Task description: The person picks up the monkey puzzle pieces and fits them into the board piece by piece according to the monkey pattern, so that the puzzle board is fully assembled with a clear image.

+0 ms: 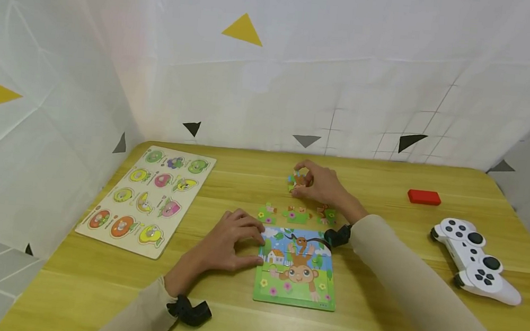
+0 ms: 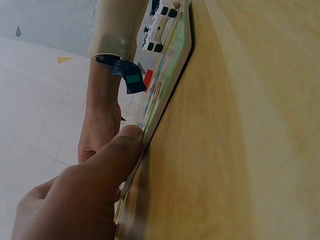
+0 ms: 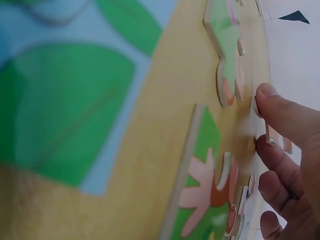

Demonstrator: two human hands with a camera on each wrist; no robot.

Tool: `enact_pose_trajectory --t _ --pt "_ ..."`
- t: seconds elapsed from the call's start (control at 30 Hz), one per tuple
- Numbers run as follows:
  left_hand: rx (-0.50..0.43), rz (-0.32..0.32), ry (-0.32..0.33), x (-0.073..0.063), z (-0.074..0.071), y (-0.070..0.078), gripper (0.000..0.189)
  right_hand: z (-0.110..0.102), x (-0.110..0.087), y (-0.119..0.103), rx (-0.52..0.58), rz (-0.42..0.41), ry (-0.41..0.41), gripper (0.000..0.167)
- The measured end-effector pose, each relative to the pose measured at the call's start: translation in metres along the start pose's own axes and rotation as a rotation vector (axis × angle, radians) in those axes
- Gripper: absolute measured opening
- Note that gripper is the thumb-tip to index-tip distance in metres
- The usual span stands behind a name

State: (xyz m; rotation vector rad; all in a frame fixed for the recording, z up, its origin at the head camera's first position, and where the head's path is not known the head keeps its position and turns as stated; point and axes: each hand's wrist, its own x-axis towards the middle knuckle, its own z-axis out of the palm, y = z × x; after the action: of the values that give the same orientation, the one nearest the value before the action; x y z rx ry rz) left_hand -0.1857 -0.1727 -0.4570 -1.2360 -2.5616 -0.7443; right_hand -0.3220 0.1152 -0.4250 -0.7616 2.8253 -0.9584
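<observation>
A jigsaw puzzle board [image 1: 293, 294] with a monkey picture lies flat on the table. My left hand [image 1: 229, 241] touches its left edge with thumb and fingertips; in the left wrist view the thumb [image 2: 112, 155] rests at the board's rim. Beyond the board, my right hand [image 1: 322, 185] pinches a puzzle piece [image 1: 299, 180] between thumb and fingers, partly covering it. Between that hand and the board lie three loose pieces in a row: a left one [image 1: 267, 213], a middle one [image 1: 296, 215] and a right one [image 1: 327, 215]. The right wrist view shows loose pieces close up.
To the left lies a wooden fruit puzzle board [image 1: 146, 202]. On the right are a red block [image 1: 424, 197] and a white game controller [image 1: 473, 260]. A white patterned sheet [image 1: 272, 91] hangs behind the wooden table [image 1: 225, 183].
</observation>
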Motion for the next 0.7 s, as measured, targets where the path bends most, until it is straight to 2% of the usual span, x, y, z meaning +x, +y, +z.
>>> enact_pose_trajectory --t 0.13,0.37,0.7 --pt "-0.005 0.01 0.01 0.0 0.0 0.0 0.029 -0.001 -0.001 -0.001 0.039 -0.009 0.023 0.055" --pt "-0.005 0.023 0.025 0.0 0.0 0.0 0.028 -0.001 -0.006 0.0 0.182 -0.033 0.06 0.042" --pt "-0.006 0.002 0.004 0.001 0.0 -0.001 0.029 -0.008 -0.017 -0.002 0.278 -0.036 0.113 0.041"
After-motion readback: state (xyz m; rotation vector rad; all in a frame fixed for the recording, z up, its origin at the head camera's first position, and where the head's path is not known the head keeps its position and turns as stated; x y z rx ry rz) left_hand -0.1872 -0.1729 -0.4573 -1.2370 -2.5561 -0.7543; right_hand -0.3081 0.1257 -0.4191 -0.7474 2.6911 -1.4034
